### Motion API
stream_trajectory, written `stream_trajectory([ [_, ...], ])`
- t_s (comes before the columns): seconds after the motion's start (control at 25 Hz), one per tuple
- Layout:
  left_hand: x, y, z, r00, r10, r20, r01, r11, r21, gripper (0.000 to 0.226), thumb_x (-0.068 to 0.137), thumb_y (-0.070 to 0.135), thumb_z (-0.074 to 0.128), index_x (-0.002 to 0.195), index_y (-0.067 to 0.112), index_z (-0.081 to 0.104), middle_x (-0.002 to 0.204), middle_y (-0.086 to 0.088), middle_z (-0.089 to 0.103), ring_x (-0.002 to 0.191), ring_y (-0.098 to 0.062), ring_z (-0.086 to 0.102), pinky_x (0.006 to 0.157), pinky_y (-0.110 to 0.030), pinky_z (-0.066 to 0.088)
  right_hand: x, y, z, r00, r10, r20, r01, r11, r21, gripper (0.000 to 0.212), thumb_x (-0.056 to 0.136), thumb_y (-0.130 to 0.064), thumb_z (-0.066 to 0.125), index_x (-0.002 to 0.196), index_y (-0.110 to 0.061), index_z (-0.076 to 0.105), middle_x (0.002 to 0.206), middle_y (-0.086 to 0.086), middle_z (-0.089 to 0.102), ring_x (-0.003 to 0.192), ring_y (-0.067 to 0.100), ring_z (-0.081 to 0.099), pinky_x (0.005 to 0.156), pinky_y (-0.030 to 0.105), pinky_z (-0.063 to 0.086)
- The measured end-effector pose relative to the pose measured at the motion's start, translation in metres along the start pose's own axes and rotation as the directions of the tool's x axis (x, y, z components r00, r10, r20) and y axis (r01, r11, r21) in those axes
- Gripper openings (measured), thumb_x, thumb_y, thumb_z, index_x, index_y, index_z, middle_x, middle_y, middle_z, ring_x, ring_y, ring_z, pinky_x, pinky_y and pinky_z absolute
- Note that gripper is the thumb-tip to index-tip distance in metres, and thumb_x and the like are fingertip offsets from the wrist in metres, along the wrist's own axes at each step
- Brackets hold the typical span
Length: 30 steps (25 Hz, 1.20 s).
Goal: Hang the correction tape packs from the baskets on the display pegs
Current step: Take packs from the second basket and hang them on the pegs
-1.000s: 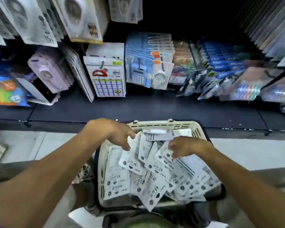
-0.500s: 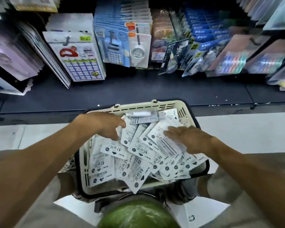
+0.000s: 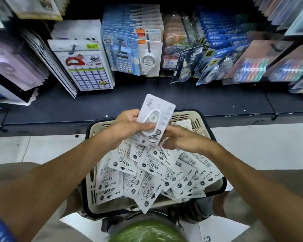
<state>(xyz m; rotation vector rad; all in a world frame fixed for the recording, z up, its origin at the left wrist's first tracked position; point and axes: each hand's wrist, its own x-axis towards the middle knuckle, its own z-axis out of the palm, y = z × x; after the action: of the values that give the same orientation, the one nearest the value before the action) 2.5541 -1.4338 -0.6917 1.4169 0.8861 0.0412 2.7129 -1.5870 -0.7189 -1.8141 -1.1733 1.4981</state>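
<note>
Landmark: cream slotted plastic basket (image 3: 198,119) with a dark rim, in front of the person, below the dark shelf base.

Task thing: a white card-backed correction tape pack (image 3: 156,117) with a clear oval blister, held up over the far edge of the basket, face toward the camera. Long axis runs from near-left to far-right, tilted; the far upper end, where the hang hole probably sits though blur hides it, points toward the hanging stock beyond the basket. The barcode end is nearest the person.

Left hand (image 3: 129,126): fingers behind the card and thumb curled across the blister front, pinching the pack by its lower left part. Right hand (image 3: 178,138): fingers curled at the pack's lower right corner, over the heap; whether it grips that corner or another card underneath, I cannot tell.

Inside the basket: a loose heap of white printed packs (image 3: 147,182), mostly backs up, overlapping every which way.

Handling, by judgement: light, flat, fairly stiff card with a glossy face; likely to slide against its neighbours and flex if held by one corner. Best taken by the side edges below the hole, leaving the top free for a peg.

Beyond the basket: hanging blue calculator cards (image 3: 124,55).
</note>
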Motion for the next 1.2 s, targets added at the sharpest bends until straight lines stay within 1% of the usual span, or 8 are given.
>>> stream_trajectory([
  [0.16,0.004,-0.009,-0.018,0.987,-0.021,-0.158,0.022,1.000,0.001,0.027,0.082,0.015,0.082,0.103,0.023,0.067,0.096,0.005,0.079,0.095,-0.021,0.075,0.086,-0.036,0.057,-0.006,0.046,-0.003,0.985,0.174,-0.005,-0.103,0.562,-0.821,0.096,0.082,0.004,0.060,0.159,-0.033,0.016,0.164,-0.005,0.020,0.145,0.020,0.033,0.114,0.037,0.038],
  [0.36,-0.001,-0.018,-0.020,0.983,-0.015,-0.181,0.039,0.991,0.128,0.021,0.083,0.023,0.082,0.095,0.028,0.066,0.076,0.022,0.076,0.064,0.004,0.071,0.052,-0.022,0.049,0.008,0.082,0.018,0.990,-0.004,-0.144,-0.140,0.212,-0.967,0.091,0.095,-0.004,0.040,0.151,-0.022,-0.030,0.168,0.005,-0.018,0.156,0.031,0.000,0.123,0.050,0.011],
  [0.6,-0.003,-0.018,-0.024,0.976,-0.013,-0.219,0.027,0.998,0.060,0.025,0.083,0.022,0.083,0.103,0.026,0.069,0.090,0.012,0.079,0.087,-0.015,0.076,0.073,-0.039,0.061,0.019,0.078,0.026,0.954,-0.224,-0.197,-0.112,0.344,-0.932,0.062,0.105,-0.025,0.027,0.160,-0.010,0.004,0.167,0.012,0.016,0.148,0.026,0.034,0.118,0.045,0.030],
  [0.72,0.001,-0.020,-0.032,0.951,0.004,-0.310,0.006,1.000,0.031,0.024,0.086,0.019,0.080,0.105,0.029,0.070,0.094,0.008,0.079,0.089,-0.021,0.076,0.074,-0.043,0.062,0.023,0.045,0.008,0.827,-0.372,-0.422,-0.131,0.602,-0.787,0.029,0.105,-0.022,0.037,0.129,-0.013,0.051,0.087,0.007,0.071,0.067,0.015,0.062,0.062,0.028,0.049],
  [0.84,0.006,-0.021,-0.040,0.919,0.004,-0.395,0.021,0.998,0.059,0.022,0.086,0.023,0.078,0.104,0.033,0.069,0.096,0.007,0.078,0.091,-0.022,0.075,0.079,-0.041,0.060,0.024,0.012,-0.028,0.759,-0.127,-0.638,0.110,0.992,-0.066,0.025,0.106,-0.023,0.048,0.113,-0.011,0.068,0.093,0.006,0.077,0.080,0.022,0.073,0.071,0.034,0.059],
  [0.96,0.006,-0.011,-0.033,0.953,-0.100,-0.287,0.072,0.992,-0.104,0.014,0.093,0.029,0.070,0.106,0.028,0.071,0.110,-0.001,0.077,0.098,-0.022,0.072,0.079,-0.036,0.054,0.021,-0.029,-0.031,0.873,0.069,-0.484,0.272,0.754,0.598,0.022,0.106,-0.017,0.050,0.106,-0.015,0.072,0.096,0.001,0.079,0.083,0.015,0.076,0.071,0.029,0.060],
  [1.08,-0.003,0.002,-0.019,0.987,-0.134,0.090,0.160,0.898,-0.410,0.050,0.089,0.060,0.061,0.118,0.021,0.073,0.122,-0.010,0.074,0.108,-0.029,0.073,0.088,-0.044,0.057,0.037,-0.053,0.014,0.844,0.139,-0.519,0.217,0.795,0.566,0.021,0.107,-0.025,0.047,0.109,-0.019,0.068,0.099,0.001,0.079,0.087,0.018,0.076,0.076,0.036,0.061],
  [1.2,-0.011,0.001,-0.017,0.990,-0.101,0.095,0.129,0.922,-0.365,0.061,0.070,0.036,0.086,0.124,0.013,0.071,0.111,-0.010,0.078,0.102,-0.030,0.075,0.082,-0.042,0.062,0.043,-0.062,0.038,0.808,0.005,-0.589,0.185,0.947,0.262,0.028,0.104,-0.042,0.045,0.104,-0.022,0.065,0.097,-0.001,0.075,0.086,0.018,0.074,0.077,0.043,0.061],
])
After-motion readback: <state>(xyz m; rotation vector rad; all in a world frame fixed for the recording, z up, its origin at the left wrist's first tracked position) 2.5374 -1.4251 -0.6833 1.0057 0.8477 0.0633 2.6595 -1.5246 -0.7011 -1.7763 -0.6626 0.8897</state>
